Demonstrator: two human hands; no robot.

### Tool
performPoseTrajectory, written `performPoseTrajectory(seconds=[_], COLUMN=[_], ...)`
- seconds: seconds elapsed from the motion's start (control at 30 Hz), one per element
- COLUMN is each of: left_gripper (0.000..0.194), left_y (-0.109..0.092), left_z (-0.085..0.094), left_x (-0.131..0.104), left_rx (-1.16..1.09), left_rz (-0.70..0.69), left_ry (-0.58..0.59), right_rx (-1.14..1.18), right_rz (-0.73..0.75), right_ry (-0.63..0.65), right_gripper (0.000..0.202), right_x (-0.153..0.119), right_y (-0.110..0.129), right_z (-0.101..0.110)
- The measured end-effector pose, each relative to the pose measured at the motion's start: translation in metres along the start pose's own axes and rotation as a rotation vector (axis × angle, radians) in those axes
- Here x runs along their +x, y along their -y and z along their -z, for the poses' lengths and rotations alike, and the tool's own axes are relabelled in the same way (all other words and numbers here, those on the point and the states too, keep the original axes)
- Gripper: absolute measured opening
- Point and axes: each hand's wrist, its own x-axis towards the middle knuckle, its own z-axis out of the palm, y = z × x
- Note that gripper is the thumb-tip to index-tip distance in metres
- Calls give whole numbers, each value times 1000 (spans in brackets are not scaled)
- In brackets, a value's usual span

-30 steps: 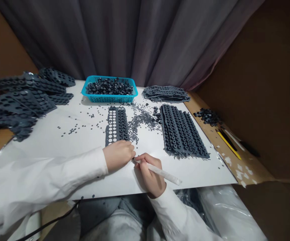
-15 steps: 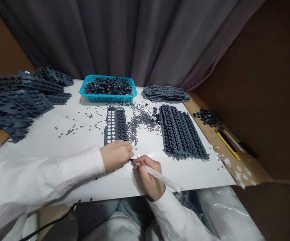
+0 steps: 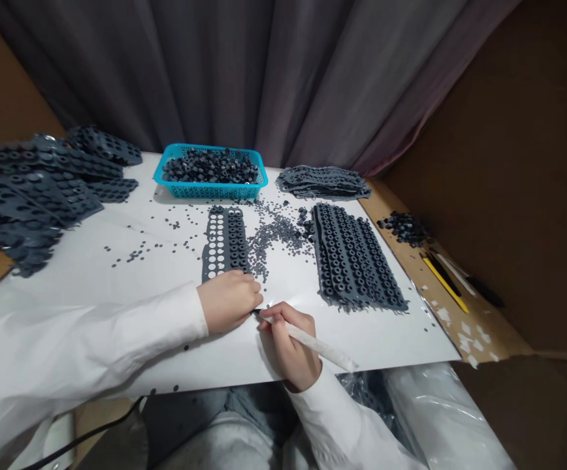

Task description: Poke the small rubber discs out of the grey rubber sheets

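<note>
My left hand (image 3: 229,301) rests over the near end of a dark grey rubber sheet (image 3: 237,241) with rows of round rings and one stretch of open holes. Its fingers are curled closed; what they pinch is hidden. In my right hand (image 3: 293,343) is a slim pen-like tool (image 3: 325,352) with a white wrapped handle. The tool's dark tip meets the left fingertips, where a small dark bit shows. Small dark discs (image 3: 278,235) lie scattered to the right of the sheet.
A blue basket (image 3: 210,190) full of small dark pieces stands behind. More ringed sheets (image 3: 359,258) lie at right, a stack (image 3: 323,181) behind them, a heap (image 3: 43,189) at left. On the right edge are a dark pile (image 3: 405,228) and a yellow tool (image 3: 445,284).
The view has shifted very slightly. Both hands keep nearly the same place, with the tool tip still at my left fingertips.
</note>
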Motion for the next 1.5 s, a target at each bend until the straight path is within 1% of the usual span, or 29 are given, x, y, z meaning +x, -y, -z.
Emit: performPoseTrajectory(seconds=[0.13, 0.27, 0.37, 0.5, 0.6, 0.83, 0.9, 0.97, 1.1, 1.17, 1.2, 1.23, 1.27, 1.3, 1.33, 1.47, 1.5], left_gripper=[6, 5, 10, 4, 6, 7, 7, 5, 13, 15, 17, 18, 18, 17, 15, 14, 13], left_y=[-2, -4, -5, -2, 2, 4, 4, 3, 1, 2, 3, 6, 10, 16, 23, 52, 57], left_z=[-2, -2, 0, 3, 5, 1, -1, -4, -13, -18, -21, -23, -25, -26, -27, -24, -22], left_x=[0, 3, 5, 5, 3, 2, 1, 1, -1, -2, -2, -3, -4, -5, -7, -18, -21], left_rx=[27, 64, 96, 63, 16, -17, 12, 62, 175, 182, 147, 71, -57, -233, -452, -1424, -1618], left_rz=[13, -13, -28, -6, 12, 30, 3, -49, -205, -259, -262, -248, -207, -128, -10, 615, 720], left_ry=[-13, -39, -58, -12, 26, 16, -11, -61, -182, -218, -228, -236, -250, -278, -316, -561, -605], right_rx=[-13, -63, -110, -59, -8, -35, -59, -83, -132, -144, -148, -151, -154, -157, -156, -96, -66], right_rz=[9, 50, 82, 72, 39, 32, 47, 59, 73, 82, 86, 91, 92, 91, 85, 55, 45], right_ry=[-4, -12, -17, 0, 2, 10, 5, -1, -8, -5, -1, 0, -1, -3, -7, -1, 2], right_gripper=[24, 25, 25, 25, 25, 25, 24, 24, 24, 24, 24, 24, 24, 24, 24, 23, 23], right_x=[0, 1, 1, 0, 0, 1, 1, 2, 2, 2, 2, 2, 2, 2, 1, -1, -1], right_y=[0, 2, 3, 2, 0, 1, 2, 2, 1, -1, -2, -2, -2, -2, -2, 0, -1], right_z=[0, -1, -1, -1, 0, -1, -1, -2, -2, -2, -2, -2, -2, -1, -1, -1, -1])
